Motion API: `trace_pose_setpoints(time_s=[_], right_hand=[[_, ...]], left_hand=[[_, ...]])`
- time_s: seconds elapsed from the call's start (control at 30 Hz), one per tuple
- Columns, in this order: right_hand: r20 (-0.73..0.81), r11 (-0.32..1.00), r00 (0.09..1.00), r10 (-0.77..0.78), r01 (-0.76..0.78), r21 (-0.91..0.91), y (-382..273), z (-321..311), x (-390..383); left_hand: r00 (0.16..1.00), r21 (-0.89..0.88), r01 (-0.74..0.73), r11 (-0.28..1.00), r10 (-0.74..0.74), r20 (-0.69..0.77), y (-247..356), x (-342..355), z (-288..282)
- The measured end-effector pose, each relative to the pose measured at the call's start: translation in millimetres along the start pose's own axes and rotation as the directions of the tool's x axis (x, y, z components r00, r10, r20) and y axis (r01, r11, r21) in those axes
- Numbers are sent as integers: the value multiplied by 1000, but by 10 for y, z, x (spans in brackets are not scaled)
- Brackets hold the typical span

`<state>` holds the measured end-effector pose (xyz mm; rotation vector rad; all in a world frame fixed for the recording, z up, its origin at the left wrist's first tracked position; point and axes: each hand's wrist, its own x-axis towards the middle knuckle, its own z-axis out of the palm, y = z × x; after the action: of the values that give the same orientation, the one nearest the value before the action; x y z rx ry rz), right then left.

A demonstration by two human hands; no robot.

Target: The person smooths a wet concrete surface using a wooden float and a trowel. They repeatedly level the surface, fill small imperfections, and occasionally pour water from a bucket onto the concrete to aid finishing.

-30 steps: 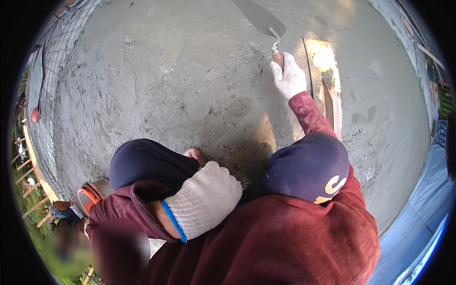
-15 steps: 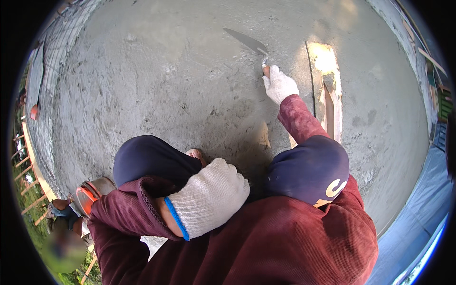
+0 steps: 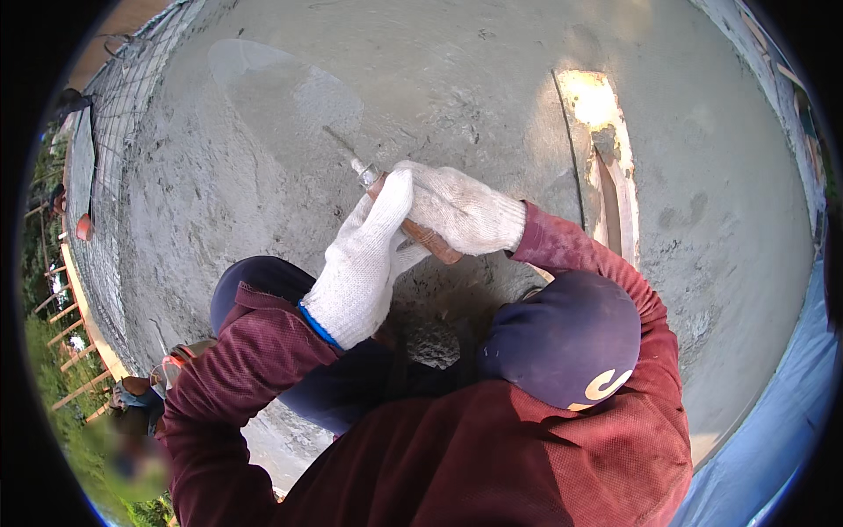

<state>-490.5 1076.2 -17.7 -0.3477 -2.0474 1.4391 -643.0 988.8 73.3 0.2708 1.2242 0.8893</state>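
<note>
A trowel with a worn wooden handle is held in front of my knees. Its blade points up and left, seen almost edge-on as a thin dark line. My right hand, in a white knitted glove, is closed over the handle from the right. From the left, my left hand, in a matching glove with a blue cuff, is closed about the same handle, its thumb lying near the metal collar. Beneath is wet grey cement, with a lighter, smoother patch beyond the blade.
A long pale wooden board with a raised strip, like a float, lies on the cement at right. Wire mesh and an orange container are at far left, near wooden framing and a blurred person. A blue sheet borders the right.
My right hand has brought the trowel off the far cement, back and left toward me. My left hand has risen from my lap to join it on the handle.
</note>
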Motion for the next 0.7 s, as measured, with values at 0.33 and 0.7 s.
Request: trace_pose_setpoints(time_s=[0.33,0.7], right_hand=[[-631,484,771,84,-585,-651,-133,-932,-1165],[-733,55,372,570,-907,-418,407,-1035,-3151]], left_hand=[[975,-301,-222,927,218,-45,211,166,304],[880,-331,-463,822,472,-57,664,68,-100]])
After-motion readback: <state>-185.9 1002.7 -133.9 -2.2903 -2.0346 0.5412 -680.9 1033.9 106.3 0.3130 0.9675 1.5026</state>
